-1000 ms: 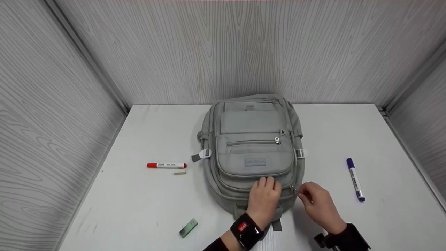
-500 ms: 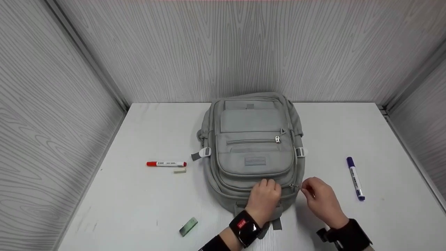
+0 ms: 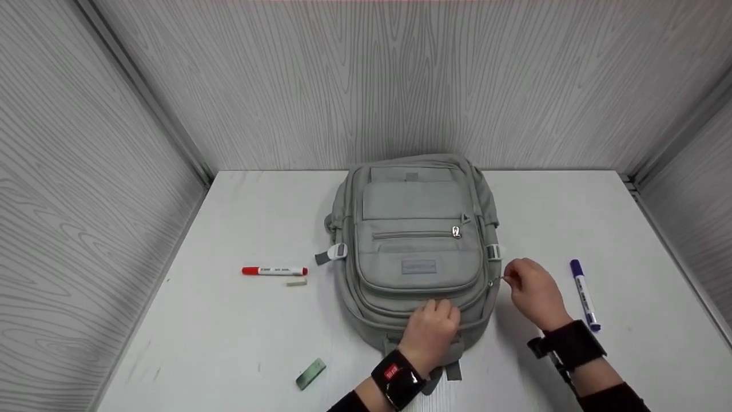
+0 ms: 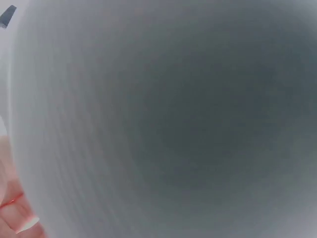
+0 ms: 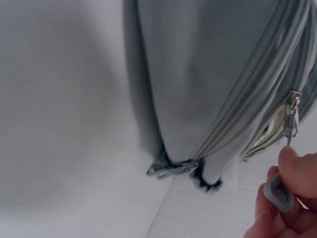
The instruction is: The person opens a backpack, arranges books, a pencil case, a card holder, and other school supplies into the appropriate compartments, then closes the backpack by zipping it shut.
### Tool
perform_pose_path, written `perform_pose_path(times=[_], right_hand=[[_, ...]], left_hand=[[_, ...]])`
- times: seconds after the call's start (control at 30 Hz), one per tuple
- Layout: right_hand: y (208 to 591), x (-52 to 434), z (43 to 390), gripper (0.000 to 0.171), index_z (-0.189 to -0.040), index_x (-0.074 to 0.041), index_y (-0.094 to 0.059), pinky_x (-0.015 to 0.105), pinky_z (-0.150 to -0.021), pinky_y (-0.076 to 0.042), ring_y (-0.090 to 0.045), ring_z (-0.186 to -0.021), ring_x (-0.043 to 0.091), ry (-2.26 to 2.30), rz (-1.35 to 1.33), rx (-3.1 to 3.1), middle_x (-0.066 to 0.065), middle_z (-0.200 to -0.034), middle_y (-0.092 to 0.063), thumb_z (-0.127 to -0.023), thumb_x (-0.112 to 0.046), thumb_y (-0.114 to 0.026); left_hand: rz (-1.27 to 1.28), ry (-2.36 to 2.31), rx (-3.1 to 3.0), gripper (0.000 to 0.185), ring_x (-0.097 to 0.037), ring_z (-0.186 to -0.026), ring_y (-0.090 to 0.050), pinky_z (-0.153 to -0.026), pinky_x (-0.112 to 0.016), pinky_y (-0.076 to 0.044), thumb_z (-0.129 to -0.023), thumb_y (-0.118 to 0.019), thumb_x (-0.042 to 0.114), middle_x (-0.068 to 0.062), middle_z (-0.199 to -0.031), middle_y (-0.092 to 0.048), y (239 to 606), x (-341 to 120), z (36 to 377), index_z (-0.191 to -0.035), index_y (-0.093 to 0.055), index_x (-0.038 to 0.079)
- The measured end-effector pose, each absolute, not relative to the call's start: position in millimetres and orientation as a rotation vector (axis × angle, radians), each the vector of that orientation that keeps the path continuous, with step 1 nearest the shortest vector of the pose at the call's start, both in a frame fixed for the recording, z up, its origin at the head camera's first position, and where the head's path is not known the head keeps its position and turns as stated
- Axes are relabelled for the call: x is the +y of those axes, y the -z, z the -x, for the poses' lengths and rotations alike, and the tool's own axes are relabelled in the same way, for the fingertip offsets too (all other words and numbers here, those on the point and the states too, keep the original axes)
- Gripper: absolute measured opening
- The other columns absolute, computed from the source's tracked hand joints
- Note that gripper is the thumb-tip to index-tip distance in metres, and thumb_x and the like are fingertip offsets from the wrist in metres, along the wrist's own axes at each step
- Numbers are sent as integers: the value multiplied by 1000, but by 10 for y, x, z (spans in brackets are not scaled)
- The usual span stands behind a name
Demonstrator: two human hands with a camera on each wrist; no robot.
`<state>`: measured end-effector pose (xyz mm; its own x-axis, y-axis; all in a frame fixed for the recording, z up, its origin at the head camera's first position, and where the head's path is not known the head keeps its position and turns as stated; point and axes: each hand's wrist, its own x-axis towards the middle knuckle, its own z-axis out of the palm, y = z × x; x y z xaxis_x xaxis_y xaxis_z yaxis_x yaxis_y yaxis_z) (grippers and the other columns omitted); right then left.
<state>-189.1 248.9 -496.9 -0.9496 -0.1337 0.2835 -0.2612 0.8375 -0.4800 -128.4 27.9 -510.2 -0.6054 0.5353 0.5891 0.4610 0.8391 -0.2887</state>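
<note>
Four small things lie around your work on the white tabletop [image 3: 229, 337]: a white marker with red ends [image 3: 274, 271], left of the bag; a short pale stub [image 3: 296, 282] just below it; a green rectangular block [image 3: 311, 374] nearer you; and a white marker with blue-violet ends [image 3: 585, 294], to the right of your right hand [image 3: 534, 294]. Wood-grained grey panels [image 3: 377, 86] stand behind and at the sides.

The large grey fabric backpack [image 3: 420, 197] lies mid-table, its far end near the back panel. White buckles [image 3: 337, 252] sit on both its sides. Its short front zip [image 3: 412, 235] runs straight across, the slider at the right end.

Your right thumb and fingers pinch the grey zipper pull [image 5: 271, 194] beside the bag's right edge. Pale material shows next to its metal slider [image 5: 292, 106]; you cannot tell what the pocket holds. Your left hand [image 3: 429, 337], fingers curled, grips the fabric towards the near end, hiding part of a seam.
</note>
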Motion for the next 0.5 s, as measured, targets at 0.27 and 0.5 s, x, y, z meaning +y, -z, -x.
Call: perform_pose_path(times=[0.27,0.5], right_hand=[[4931,2533,2358,7,-86,1,-60,49,-71,-49,-59,-79,35,-713,-368,-2751,18,-83,-61,-85,8,-63],[4883,2489,2755,6,-84,3,-59,51,-68,-50,-59,-76,39,-570,-418,-2718,21,-80,-60,-85,6,-64]], left_hand=[[728,-122,-2259,9,-6,-59,-53,-48,-16,-42,-69,-71,17,9,-73,-57,5099,241,1288,-77,-67,21],[735,-89,-2276,13,-6,-61,-53,-47,-18,-43,-69,-75,19,9,-73,-55,5107,224,1247,-77,-66,21]])
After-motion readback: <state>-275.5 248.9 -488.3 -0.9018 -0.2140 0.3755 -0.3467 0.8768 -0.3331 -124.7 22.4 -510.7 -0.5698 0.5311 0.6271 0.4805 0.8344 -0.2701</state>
